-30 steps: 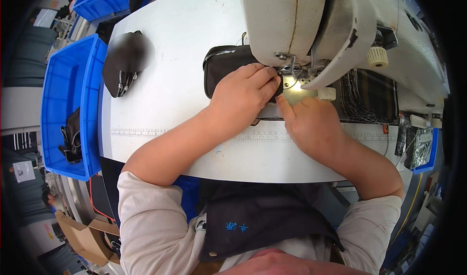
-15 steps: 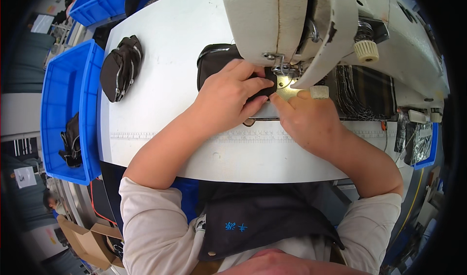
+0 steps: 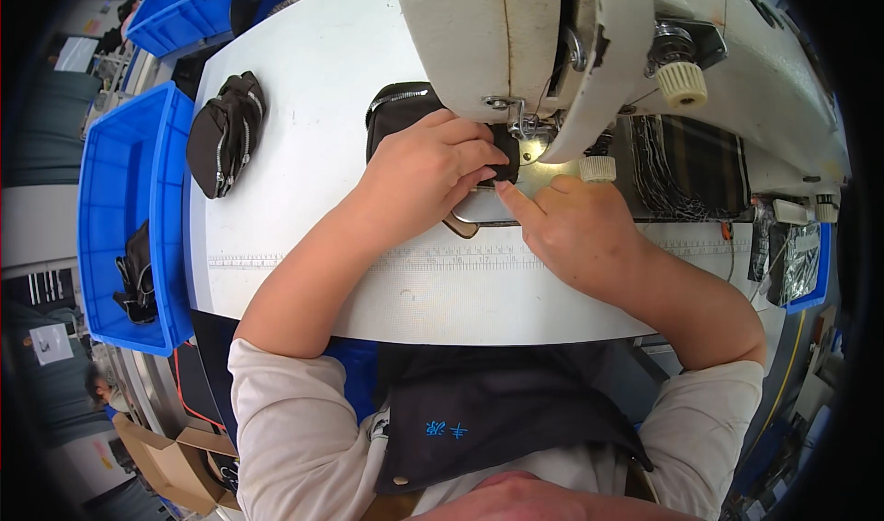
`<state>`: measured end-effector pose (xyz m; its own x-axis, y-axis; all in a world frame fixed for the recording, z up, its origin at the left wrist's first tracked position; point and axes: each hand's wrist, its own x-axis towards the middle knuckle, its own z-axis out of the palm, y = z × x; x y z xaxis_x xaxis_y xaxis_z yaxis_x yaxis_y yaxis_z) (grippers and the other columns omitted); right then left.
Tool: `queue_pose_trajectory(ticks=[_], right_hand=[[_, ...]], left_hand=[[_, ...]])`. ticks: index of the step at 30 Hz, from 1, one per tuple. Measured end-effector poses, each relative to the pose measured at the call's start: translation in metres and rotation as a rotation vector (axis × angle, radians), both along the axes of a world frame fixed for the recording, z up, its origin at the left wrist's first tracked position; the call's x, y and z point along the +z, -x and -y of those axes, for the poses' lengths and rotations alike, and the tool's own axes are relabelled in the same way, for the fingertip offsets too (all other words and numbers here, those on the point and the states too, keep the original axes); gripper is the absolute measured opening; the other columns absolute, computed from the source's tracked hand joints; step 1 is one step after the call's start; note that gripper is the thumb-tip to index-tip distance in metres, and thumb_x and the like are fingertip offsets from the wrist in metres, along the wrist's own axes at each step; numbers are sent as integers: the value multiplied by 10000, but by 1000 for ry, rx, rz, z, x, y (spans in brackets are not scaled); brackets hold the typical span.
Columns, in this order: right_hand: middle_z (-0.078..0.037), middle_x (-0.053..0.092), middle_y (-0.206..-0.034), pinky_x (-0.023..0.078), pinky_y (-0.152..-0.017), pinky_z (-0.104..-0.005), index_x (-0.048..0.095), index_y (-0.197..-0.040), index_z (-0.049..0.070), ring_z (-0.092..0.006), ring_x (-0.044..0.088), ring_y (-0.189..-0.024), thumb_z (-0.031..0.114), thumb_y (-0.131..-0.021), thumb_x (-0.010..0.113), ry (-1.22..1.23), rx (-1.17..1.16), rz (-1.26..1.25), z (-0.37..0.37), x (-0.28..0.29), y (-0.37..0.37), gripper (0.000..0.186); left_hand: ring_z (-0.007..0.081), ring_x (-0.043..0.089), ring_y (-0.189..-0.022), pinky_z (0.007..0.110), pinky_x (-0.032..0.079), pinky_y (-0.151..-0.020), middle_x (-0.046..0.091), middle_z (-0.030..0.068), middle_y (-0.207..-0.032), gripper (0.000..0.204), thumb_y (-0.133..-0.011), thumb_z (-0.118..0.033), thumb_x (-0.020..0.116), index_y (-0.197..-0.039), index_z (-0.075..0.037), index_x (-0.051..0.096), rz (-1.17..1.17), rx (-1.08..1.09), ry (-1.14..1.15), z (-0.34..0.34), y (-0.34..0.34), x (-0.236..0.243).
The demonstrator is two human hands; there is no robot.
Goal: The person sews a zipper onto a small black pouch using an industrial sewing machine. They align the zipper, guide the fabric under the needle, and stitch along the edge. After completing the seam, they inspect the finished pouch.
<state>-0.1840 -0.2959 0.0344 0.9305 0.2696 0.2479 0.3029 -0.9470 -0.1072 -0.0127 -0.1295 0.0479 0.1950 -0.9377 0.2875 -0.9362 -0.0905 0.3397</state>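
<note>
A dark zippered pouch [image 3: 391, 114] lies under the sewing machine's [image 3: 465, 37] head, its edge close to the lit presser foot [image 3: 527, 127]. My left hand [image 3: 433, 166] rests over the pouch and grips it, fingers bunched and thumb against the near side. My right hand [image 3: 575, 226] reaches in from the right. Its index finger is stretched out and its tip touches the pouch's near corner, while the other fingers curl loosely beside the metal plate; nothing shows in its grasp. The underside of the pouch is hidden.
Another dark zippered pouch [image 3: 226, 139] sits on the white table's left. Beyond that edge stands a blue bin [image 3: 109, 185] with a dark item inside. Layered dark fabric [image 3: 686, 171] lies right of the machine head. A ruler scale [image 3: 460, 258] runs along the table front.
The pouch and both hands have shifted slightly left from the presser foot. My right fingertip has drawn back a little, and more of a tan-edged piece shows below the pouch.
</note>
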Motion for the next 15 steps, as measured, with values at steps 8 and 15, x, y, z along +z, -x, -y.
queue_pose_trajectory(ticks=[8,15], right_hand=[[-18,621,-680,468,-577,-345,702,-1265,-6,-190,636,-659,79,-793,664,22,-1,-11,0,3,-2,481],[2,599,-657,456,-556,-344,721,-1259,55,-175,615,-595,100,-809,679,114,-73,41,-1,-7,-5,453]], left_hand=[[222,671,-1007,349,580,-810,721,-7,-1051,181,-834,-83,751,-1007,-119,787,-30,47,-11,-1,2,-1],[228,675,-1018,352,581,-801,726,-5,-1050,174,-831,-92,746,-998,-119,791,-7,94,27,3,2,-5]])
